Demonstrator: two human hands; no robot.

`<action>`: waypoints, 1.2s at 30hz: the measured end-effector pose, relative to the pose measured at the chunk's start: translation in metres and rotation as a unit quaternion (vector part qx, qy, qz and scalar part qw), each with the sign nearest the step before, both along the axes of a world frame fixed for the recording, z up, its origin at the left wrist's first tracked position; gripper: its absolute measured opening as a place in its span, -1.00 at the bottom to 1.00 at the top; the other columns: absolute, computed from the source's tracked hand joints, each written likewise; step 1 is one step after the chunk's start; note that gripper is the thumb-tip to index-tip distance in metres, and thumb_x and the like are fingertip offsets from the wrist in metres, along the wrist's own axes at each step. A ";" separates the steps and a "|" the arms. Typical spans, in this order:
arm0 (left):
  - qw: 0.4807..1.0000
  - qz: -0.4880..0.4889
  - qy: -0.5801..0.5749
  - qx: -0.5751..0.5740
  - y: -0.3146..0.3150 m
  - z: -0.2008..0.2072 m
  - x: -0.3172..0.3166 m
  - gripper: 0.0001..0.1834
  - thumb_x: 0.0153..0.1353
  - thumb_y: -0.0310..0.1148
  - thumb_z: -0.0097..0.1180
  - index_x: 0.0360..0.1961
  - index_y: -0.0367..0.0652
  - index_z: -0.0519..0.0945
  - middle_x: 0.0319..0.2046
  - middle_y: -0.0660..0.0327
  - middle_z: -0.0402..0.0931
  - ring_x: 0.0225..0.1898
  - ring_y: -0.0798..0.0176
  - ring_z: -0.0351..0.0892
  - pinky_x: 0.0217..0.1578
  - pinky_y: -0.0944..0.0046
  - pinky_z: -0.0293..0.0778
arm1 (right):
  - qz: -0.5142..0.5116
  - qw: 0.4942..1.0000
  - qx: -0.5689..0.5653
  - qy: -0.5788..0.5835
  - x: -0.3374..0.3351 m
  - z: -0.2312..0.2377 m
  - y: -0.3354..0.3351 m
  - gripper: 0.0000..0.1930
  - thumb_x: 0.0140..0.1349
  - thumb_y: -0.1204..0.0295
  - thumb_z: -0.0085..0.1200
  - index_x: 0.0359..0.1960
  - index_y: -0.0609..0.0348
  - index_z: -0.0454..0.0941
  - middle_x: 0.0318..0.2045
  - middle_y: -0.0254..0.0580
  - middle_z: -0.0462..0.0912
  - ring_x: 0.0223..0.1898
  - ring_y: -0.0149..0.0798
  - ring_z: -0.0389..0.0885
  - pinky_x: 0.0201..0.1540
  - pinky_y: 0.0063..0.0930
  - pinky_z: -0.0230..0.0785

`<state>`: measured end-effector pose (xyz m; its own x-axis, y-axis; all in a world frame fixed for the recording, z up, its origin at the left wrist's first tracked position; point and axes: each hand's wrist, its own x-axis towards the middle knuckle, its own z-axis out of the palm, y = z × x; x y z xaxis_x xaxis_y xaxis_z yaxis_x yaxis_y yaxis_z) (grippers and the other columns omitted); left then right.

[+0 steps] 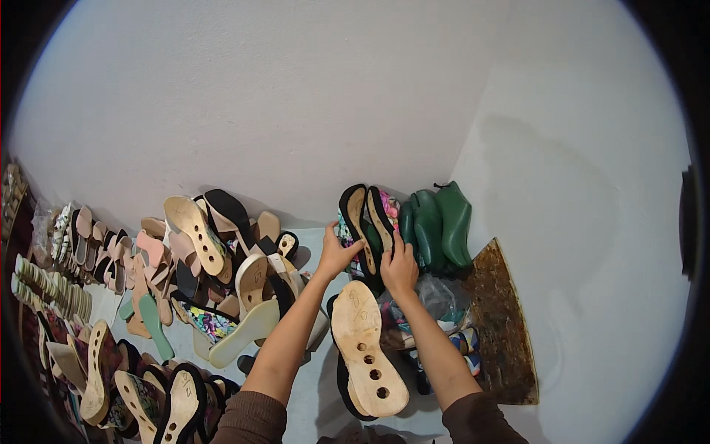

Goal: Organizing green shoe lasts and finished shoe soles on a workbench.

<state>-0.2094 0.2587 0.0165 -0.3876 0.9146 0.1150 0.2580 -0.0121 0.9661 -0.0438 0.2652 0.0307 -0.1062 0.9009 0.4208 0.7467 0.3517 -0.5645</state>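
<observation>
My left hand [342, 251] is closed on the near end of a sandal [355, 203] with a black edge, a tan underside and a floral strap. Beside it, my right hand [400, 266] grips a matching sandal [378, 211], its fingers along the black edge. The two sandals stand tilted side by side near the wall. Just below my hands lies a pale wooden sole piece [367, 318] with several round holes, on top of a black-edged one. Several green shoe lasts [444, 226] stand right of the sandals.
Many loose soles and sandals [192, 229] crowd the left side of the pale table [307, 244]. Below the lasts is a clear plastic bag [436, 296]. A stained brown board [506, 333] lies at the right, near the side wall [584, 222].
</observation>
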 end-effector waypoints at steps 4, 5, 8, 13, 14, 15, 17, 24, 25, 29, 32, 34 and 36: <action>0.997 -0.033 0.063 -0.004 0.007 -0.009 -0.005 -0.09 -0.01 -0.10 0.28 0.19 -0.37 0.04 -0.06 -0.16 0.30 -0.09 0.13 0.41 -0.12 0.22 0.41 | 0.000 0.999 -0.022 -0.024 0.003 0.005 0.006 -0.53 0.14 0.30 -0.15 0.13 0.04 0.30 -0.24 0.07 0.43 -0.27 0.12 0.52 -0.26 -0.06 0.39; 0.997 -0.059 0.057 -0.011 0.008 -0.010 -0.007 -0.10 0.01 -0.11 0.27 0.20 -0.37 0.04 -0.02 -0.17 0.28 -0.04 0.12 0.40 -0.07 0.20 0.39 | -0.002 0.999 -0.022 -0.025 0.005 0.003 0.006 -0.53 0.14 0.30 -0.15 0.13 0.04 0.30 -0.24 0.07 0.43 -0.27 0.12 0.52 -0.26 -0.06 0.39; 0.995 -0.082 0.059 0.002 0.003 -0.017 -0.006 -0.07 0.04 -0.11 0.24 0.24 -0.37 -0.02 0.09 -0.18 0.22 0.08 0.10 0.32 0.05 0.20 0.30 | -0.006 0.998 -0.040 -0.040 0.008 -0.007 0.007 -0.55 0.15 0.30 -0.14 0.12 0.06 0.32 -0.27 0.03 0.43 -0.26 0.08 0.49 -0.25 -0.09 0.40; 0.990 -0.136 0.021 -0.017 -0.009 -0.008 -0.007 0.00 0.04 -0.08 0.23 0.29 -0.37 -0.09 0.21 -0.20 0.06 0.23 0.03 0.13 0.18 0.18 0.12 | -0.026 0.994 0.025 -0.101 0.004 -0.005 0.002 -0.54 0.15 0.25 -0.09 0.08 0.18 0.36 -0.16 0.07 0.38 -0.09 0.04 0.33 -0.22 -0.19 0.42; 0.988 -0.148 0.028 -0.023 -0.011 -0.005 -0.007 0.03 0.02 -0.04 0.24 0.30 -0.36 -0.09 0.23 -0.21 0.03 0.27 -0.02 0.07 0.22 0.16 0.05 | -0.026 0.994 0.024 -0.101 0.004 -0.006 0.002 -0.54 0.15 0.25 -0.09 0.08 0.18 0.36 -0.16 0.07 0.38 -0.09 0.04 0.33 -0.22 -0.19 0.42; 0.988 -0.148 0.027 -0.023 -0.013 -0.005 -0.007 0.03 0.02 -0.04 0.24 0.30 -0.36 -0.09 0.23 -0.21 0.03 0.27 -0.02 0.07 0.22 0.16 0.05 | -0.032 0.994 0.014 -0.099 0.003 -0.007 0.002 -0.54 0.15 0.24 -0.08 0.06 0.20 0.38 -0.13 0.09 0.35 -0.08 0.05 0.31 -0.20 -0.20 0.40; 0.981 -0.191 -0.031 -0.022 -0.018 -0.002 -0.008 0.01 0.04 -0.09 0.24 0.31 -0.34 -0.11 0.26 -0.15 0.01 0.27 0.03 0.09 0.22 0.17 0.05 | -0.036 0.995 0.006 -0.096 0.004 -0.009 0.005 -0.54 0.15 0.23 -0.07 0.05 0.22 0.39 -0.09 0.10 0.33 -0.06 0.06 0.29 -0.17 -0.22 0.39; 0.973 -0.209 -0.089 -0.035 -0.026 0.002 -0.005 -0.03 0.07 -0.14 0.22 0.32 -0.27 -0.10 0.29 -0.11 -0.03 0.27 0.09 0.08 0.21 0.20 0.07 | 0.027 0.995 0.058 -0.072 0.005 -0.008 0.004 -0.64 0.21 0.23 -0.12 -0.08 0.17 0.52 -0.04 0.07 0.36 0.04 0.07 0.26 0.09 -0.09 0.13; 0.978 -0.202 -0.044 -0.023 -0.023 -0.003 -0.007 -0.04 0.07 -0.14 0.21 0.32 -0.27 -0.10 0.28 -0.10 -0.03 0.27 0.09 0.08 0.21 0.20 0.08 | 0.054 0.994 0.076 -0.055 0.004 -0.008 0.004 -0.65 0.23 0.24 -0.14 -0.09 0.17 0.53 -0.04 0.05 0.38 0.06 0.06 0.25 0.12 -0.07 0.08; 0.981 -0.179 -0.049 -0.049 -0.024 -0.018 -0.018 -0.09 0.10 -0.16 0.17 0.32 -0.24 -0.08 0.29 -0.08 -0.03 0.28 0.06 0.04 0.21 0.19 0.08 | 0.148 0.986 0.071 0.006 -0.002 -0.006 0.001 -0.64 0.25 0.23 -0.16 -0.11 0.19 0.54 -0.06 0.03 0.43 0.08 0.04 0.25 0.15 -0.12 0.04; 0.976 -0.182 -0.110 -0.051 -0.031 -0.013 -0.013 -0.13 0.12 -0.15 0.15 0.32 -0.21 -0.04 0.29 -0.08 -0.04 0.24 0.00 0.14 0.18 0.21 0.13 | 0.152 0.987 0.043 0.027 0.006 -0.008 0.002 -0.66 0.27 0.27 -0.16 -0.09 0.22 0.52 -0.05 0.02 0.46 0.10 0.05 0.25 0.17 -0.18 0.07; 0.971 -0.185 -0.144 -0.053 -0.034 -0.009 -0.011 -0.14 0.12 -0.15 0.15 0.32 -0.20 -0.04 0.29 -0.08 -0.04 0.22 -0.01 0.18 0.16 0.21 0.16 | 0.143 0.988 0.050 0.037 0.009 -0.010 0.003 -0.68 0.27 0.30 -0.15 -0.09 0.24 0.51 -0.05 0.03 0.46 0.10 0.06 0.26 0.17 -0.21 0.08; 0.977 -0.155 -0.130 -0.063 -0.037 -0.011 -0.010 -0.17 0.15 -0.14 0.12 0.32 -0.20 -0.04 0.29 -0.10 -0.03 0.16 -0.01 0.27 0.12 0.21 0.22 | 0.148 0.987 0.054 0.030 0.008 -0.012 -0.001 -0.68 0.26 0.31 -0.15 -0.09 0.24 0.51 -0.05 0.03 0.46 0.10 0.06 0.26 0.17 -0.20 0.09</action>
